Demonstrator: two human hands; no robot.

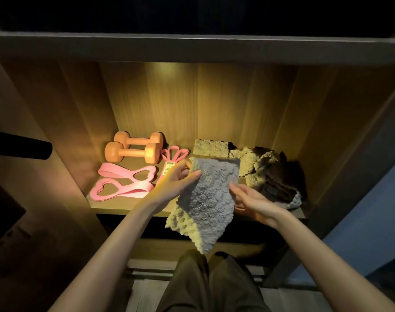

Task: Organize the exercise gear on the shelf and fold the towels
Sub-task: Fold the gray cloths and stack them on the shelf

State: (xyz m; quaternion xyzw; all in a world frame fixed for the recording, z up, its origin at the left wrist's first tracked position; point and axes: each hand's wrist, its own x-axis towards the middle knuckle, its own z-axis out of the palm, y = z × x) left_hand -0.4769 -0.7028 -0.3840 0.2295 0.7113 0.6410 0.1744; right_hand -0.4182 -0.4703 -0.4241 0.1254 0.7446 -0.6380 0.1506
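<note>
A grey fluffy towel (209,199) hangs in front of the shelf, held up between both hands. My left hand (175,180) pinches its upper left edge with thumb over the cloth. My right hand (251,200) holds its right edge, fingers behind the fabric. On the shelf board (124,204) lie two orange dumbbells (133,149) at the back left, two pink figure-eight bands (124,181) in front of them, and a pink labelled band (173,157) beside them. A folded towel (211,148) sits at the back, with crumpled light and dark towels (270,174) to the right.
The wooden shelf niche has side walls and a thick board above (192,48). A black bar (21,145) juts in from the left. Below the shelf is a dark compartment, and my legs in dark trousers (210,284) stand before it.
</note>
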